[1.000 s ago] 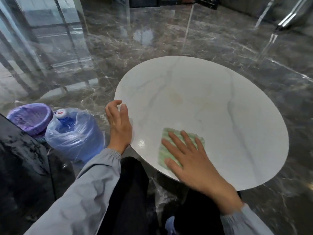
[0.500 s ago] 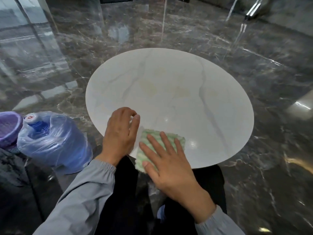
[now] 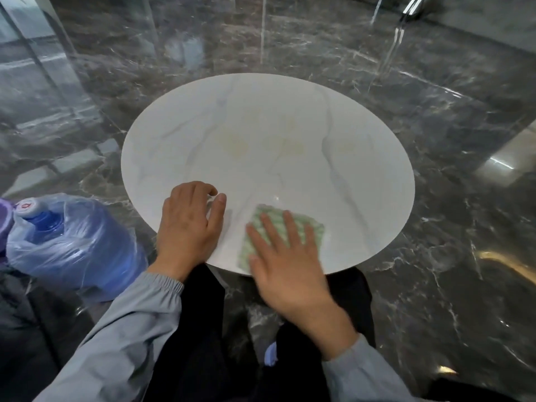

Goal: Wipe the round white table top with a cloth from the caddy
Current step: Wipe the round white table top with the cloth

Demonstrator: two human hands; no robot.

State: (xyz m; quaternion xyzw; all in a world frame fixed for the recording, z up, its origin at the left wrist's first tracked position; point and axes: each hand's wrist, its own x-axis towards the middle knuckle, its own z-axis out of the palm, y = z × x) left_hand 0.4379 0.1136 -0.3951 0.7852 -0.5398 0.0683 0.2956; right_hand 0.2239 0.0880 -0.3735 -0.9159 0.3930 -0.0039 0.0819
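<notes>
Leaning over the round white table top (image 3: 290,126), the person presses the right hand (image 3: 287,262) flat on a green-and-white cloth (image 3: 300,220), fingers spread. The left hand (image 3: 188,224) rests beside it on the near edge, fingers loosely bent, holding nothing.

The cloth lies right at the near rim, its lower corner seeming to reach the edge. I reckon a stroke pulled towards the body could drag it off onto the dark marble floor (image 3: 435,97). Weight from both hands on that one side might also rock the top, since its base is hidden from me.

The cloth looks thin, soft and checked, lying flat under the palm. The top is glossy with grey veins and faint yellowish patches near the middle, which could be stains or pattern.
</notes>
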